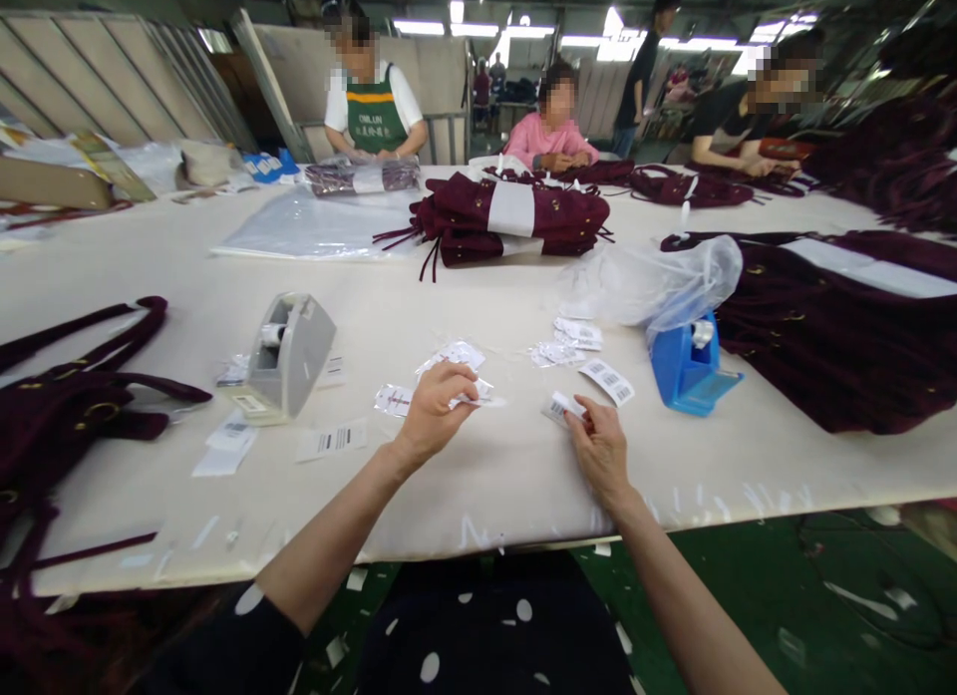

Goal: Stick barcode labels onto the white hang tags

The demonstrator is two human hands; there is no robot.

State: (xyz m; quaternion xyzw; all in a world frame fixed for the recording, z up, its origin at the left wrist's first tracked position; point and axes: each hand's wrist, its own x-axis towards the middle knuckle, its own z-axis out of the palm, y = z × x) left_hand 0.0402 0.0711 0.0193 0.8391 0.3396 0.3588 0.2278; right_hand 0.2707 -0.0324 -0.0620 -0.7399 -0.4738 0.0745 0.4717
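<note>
Presently two bare hands work above the table (478,506), both with thumb and fingers pinched nearly together. The left hand (441,401) grips one thin whitish piece (484,400), too blurred to identify, over a few overlapping clear packets (460,354) that I cannot count exactly; one packet with a reddish string (393,400) lies just left of the fingers. The right hand (598,441) pinches one barcode label (559,409) at its right end, low over the table between the two tape dispensers. One barcode sheet (607,382) lies just beyond that hand, and past it a loose pile of small tags (572,336), too many to count.

Of the dispensers, one is grey (295,361), on the left, and one blue (688,366), on the right, with one crumpled clear bag (658,276) against its top. Two white slips (333,441) lie near the grey one. Farther back sits one stack of at least two maroon bundles (512,216) with white bands. Four people are near the table's far side.
</note>
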